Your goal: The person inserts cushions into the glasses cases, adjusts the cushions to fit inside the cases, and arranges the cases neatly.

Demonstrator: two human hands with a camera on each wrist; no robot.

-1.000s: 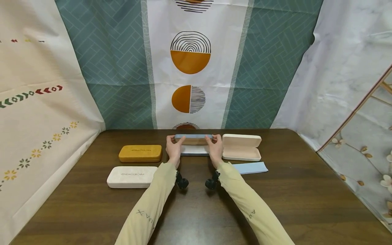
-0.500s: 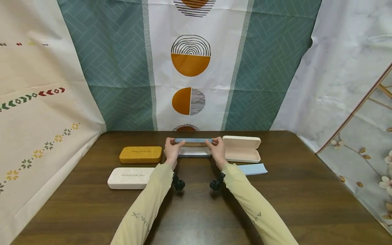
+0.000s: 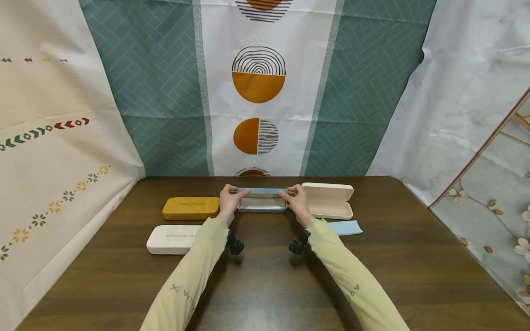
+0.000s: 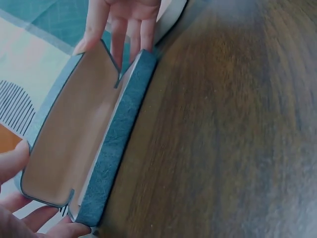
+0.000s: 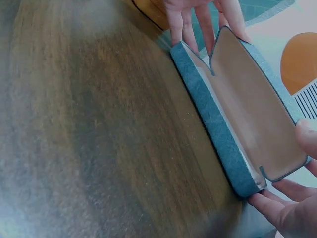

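A: Head view?
B: Open blue glasses case (image 3: 262, 210) seen just below centre; lid (image 3: 262, 191) gripped by left hand (image 3: 230, 200) and right hand (image 3: 299, 201).
A: Left wrist?
B: Tan lining (image 4: 74, 129) exposed, left half.
A: Right wrist?
B: Case at right; lid corner pinched by right hand, lower right.

We lose part of the white case (image 3: 171, 240) behind the left sleeve (image 3: 185, 276), lower left of the head view; the left wrist view's lower-left corner cuts off the left hand (image 4: 17, 220).
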